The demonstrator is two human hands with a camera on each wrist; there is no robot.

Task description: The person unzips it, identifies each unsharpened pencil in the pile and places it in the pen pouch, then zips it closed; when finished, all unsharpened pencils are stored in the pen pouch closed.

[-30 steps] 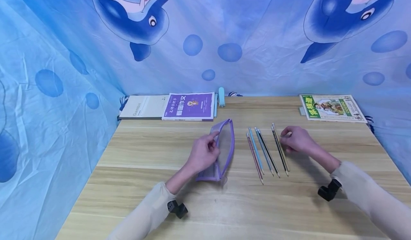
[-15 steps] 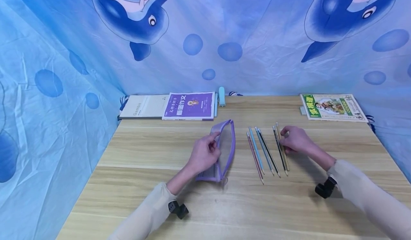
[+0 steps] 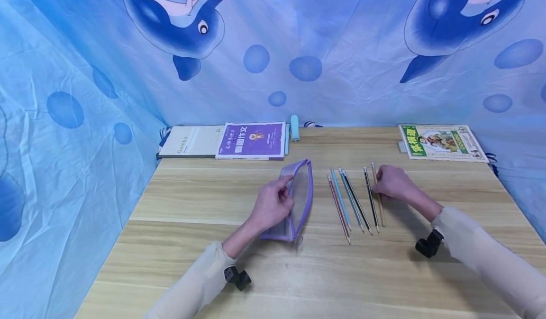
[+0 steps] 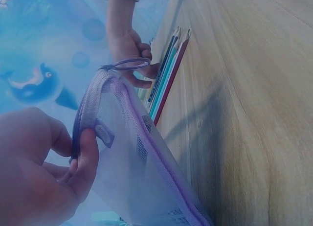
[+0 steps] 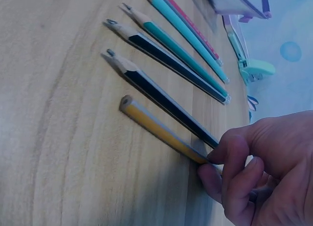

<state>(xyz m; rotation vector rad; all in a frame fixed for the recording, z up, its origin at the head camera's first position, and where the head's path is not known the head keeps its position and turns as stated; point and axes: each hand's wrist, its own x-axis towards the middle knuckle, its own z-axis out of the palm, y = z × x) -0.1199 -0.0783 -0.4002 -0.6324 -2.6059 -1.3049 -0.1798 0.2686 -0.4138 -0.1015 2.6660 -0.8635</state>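
Observation:
A purple mesh pencil case (image 3: 302, 195) stands with its zipped mouth spread apart on the table. My left hand (image 3: 272, 205) pinches the edge of that mouth between thumb and fingers, plain in the left wrist view on the case's zip rim (image 4: 90, 103). Farther right, my right hand (image 3: 394, 182) pinches a yellow pencil (image 5: 164, 134) near its far end; the pencil's near end looks flat and unsharpened. A black pencil (image 5: 156, 99) lies just left of it. Beyond come another black pencil (image 3: 357, 203), two blue-green pencils (image 3: 341, 198) and a dark red pencil (image 3: 339, 210).
At the back left lie a white notebook (image 3: 192, 141) and a purple book (image 3: 253, 140), with a light-blue stapler (image 3: 295, 128) beside them. A green-titled booklet (image 3: 443, 142) lies at the back right. A blue dolphin-print cloth (image 3: 341, 101) hangs behind the table.
The yellow pencil has come apart from the black pencil beside it, shifting slightly right at its far end. The black one has turned a little. My left hand and the case stay put.

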